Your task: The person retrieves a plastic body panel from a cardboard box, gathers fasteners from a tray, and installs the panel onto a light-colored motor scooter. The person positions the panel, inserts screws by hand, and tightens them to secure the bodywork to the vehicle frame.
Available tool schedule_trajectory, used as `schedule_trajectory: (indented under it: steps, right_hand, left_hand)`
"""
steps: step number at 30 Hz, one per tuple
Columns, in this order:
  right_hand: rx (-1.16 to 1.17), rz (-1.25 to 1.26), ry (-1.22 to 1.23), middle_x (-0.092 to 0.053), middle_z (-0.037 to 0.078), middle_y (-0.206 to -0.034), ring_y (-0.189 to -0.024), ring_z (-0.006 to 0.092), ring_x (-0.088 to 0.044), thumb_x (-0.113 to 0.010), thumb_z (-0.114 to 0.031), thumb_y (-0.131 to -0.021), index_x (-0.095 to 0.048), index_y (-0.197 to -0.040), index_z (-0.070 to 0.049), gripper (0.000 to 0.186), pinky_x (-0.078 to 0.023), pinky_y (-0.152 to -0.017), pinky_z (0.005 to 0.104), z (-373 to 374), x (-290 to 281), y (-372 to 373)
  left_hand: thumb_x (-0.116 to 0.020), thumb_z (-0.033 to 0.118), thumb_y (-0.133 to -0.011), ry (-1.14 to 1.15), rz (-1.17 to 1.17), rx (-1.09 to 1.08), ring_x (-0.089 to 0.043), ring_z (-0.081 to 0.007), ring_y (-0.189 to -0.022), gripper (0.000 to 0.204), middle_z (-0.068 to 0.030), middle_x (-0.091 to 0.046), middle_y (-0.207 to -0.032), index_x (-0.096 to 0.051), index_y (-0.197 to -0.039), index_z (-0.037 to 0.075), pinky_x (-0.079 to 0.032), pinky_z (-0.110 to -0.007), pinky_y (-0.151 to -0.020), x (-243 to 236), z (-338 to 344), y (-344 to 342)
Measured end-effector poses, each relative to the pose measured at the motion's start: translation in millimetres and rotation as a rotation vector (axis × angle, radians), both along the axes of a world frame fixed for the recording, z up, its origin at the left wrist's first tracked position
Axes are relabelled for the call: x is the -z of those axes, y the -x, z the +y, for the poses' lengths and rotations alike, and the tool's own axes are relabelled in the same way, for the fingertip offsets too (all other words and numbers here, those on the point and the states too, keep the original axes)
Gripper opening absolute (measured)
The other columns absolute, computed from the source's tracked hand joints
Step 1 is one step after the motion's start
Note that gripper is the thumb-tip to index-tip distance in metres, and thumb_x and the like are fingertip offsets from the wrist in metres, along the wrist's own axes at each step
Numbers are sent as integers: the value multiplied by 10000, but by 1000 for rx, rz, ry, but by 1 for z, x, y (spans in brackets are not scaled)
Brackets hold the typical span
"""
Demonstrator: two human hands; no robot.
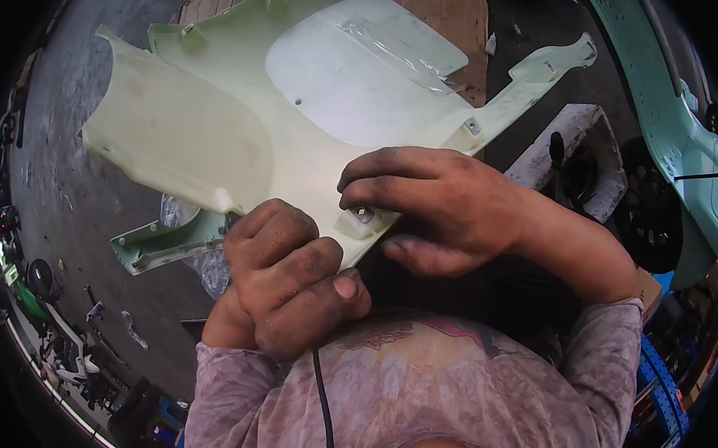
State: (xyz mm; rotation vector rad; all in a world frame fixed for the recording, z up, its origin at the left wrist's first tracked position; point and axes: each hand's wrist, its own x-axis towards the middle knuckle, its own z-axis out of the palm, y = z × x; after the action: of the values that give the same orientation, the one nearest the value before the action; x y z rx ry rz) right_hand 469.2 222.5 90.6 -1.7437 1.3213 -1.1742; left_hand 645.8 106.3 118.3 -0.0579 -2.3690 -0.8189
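Note:
A large pale green, curved plastic vehicle panel (195, 113) lies in front of me with its inner side up. My left hand (296, 281) is closed in a fist at the panel's near edge, thumb folded across; what it grips is hidden. My right hand (448, 208) rests at the near right edge, fingers bent over the panel and thumb apart from them below the edge. Between its fingers and thumb shows a small metal clip (362, 214) on a raised tab. Another similar clip (471, 126) sits farther along the panel's right arm.
Clear plastic film (390, 53) lies on the panel. Brown cardboard (467, 36) is under its far side. A green trim piece (170, 244) lies at the left, a white foam block (567, 145) at the right. A teal panel (661, 101) stands far right. A black cord (323, 407) crosses my shirt.

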Motion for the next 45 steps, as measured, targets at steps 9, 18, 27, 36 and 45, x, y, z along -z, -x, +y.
schedule_trajectory:
  steps: [9,18,27,36,45]
  right_hand:
    - [106,177,88,-573,112,-1136,-1026,265,-605,-706,-162,-720,-577,-1100,-21,425,-521,-838,342,-4,12,-15]
    - [396,234,327,-556,145,-1093,-971,280,-592,-637,-118,-744,-566,-982,-46,259,-521,-792,339,-1,23,-28]
    - [1151,155,218,-586,130,-1108,-988,259,-605,-729,-115,-798,-599,-1079,-63,314,-501,-855,343,176,-15,13]
    - [2355,-694,125,-651,141,-936,-798,202,-655,-518,-76,-949,-579,-1103,30,197,-558,-734,321,465,181,47]
    - [1712,64,-1474,-647,195,-1120,-995,342,-652,-414,-90,-894,-678,-1054,-29,314,-534,-820,457,445,309,79]
  left_hand:
    - [-623,18,-699,-47,56,62,-473,-198,-523,191,-30,-497,-688,-454,-687,106,-371,-327,-445,8,-15,-6]
    - [-399,179,-998,76,146,-155,-387,-208,-450,161,-73,-445,-618,-292,-1038,66,-288,-333,-402,21,-14,3]
    - [-476,166,-974,50,195,-262,-509,-246,-672,213,-139,-505,-796,-401,-987,-34,-454,-368,-639,40,4,12]
    - [-493,241,-990,53,-90,-474,-541,-258,-925,317,-162,-525,-1040,-473,-1106,-54,-458,-344,-820,23,2,32]
    - [-499,324,-976,48,-245,-433,-493,-292,-1069,450,-182,-486,-1158,-424,-1217,-49,-392,-395,-951,7,32,57]
